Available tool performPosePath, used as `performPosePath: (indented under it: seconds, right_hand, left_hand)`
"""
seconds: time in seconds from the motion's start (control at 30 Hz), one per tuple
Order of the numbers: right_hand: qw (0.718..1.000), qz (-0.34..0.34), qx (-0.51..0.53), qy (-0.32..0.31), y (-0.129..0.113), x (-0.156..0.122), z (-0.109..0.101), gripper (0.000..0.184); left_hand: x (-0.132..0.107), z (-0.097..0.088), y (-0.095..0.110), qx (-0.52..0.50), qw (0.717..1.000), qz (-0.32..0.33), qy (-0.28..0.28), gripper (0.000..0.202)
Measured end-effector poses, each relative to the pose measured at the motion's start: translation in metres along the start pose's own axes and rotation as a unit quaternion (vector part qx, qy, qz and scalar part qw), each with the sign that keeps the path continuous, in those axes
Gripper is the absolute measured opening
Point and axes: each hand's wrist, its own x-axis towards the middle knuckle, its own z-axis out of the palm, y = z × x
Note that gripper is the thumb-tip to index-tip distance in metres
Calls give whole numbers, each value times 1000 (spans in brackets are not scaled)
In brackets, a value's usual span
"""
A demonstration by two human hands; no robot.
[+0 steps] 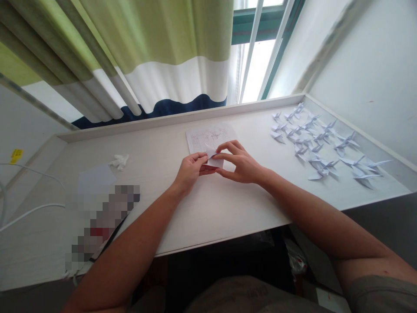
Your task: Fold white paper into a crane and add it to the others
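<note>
Both my hands meet at the middle of a pale wooden desk [202, 208]. My left hand [190, 169] and my right hand [239, 163] pinch a small white folded paper piece [213, 155] between their fingertips, its pointed flap sticking up. Just behind it lies a printed sheet of paper [203, 138] flat on the desk.
Several folded white paper cranes [321, 145] are spread over the right part of the desk. A crumpled white scrap [120, 161] and a blank paper square [96, 176] lie at the left, with white cables [29, 213]. A striped curtain [146, 56] and a window [260, 52] stand behind.
</note>
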Motion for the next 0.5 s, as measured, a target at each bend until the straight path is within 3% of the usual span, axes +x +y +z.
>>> performPosePath:
  seconds: [0.17,0.37,0.5]
  right_hand:
    - [999,16,39,-24,3,-1,-3,40]
    - [998,23,60,-14,8,-1,-3,28]
    - [996,30,80,-15,12,-1,-4,30]
  left_hand:
    - [-1,-1,2,-26,999,3,-46,26]
    - [-3,2,1,-30,998,3,-49,37]
    - [-3,0,-1,-28,997,-2,-71,37]
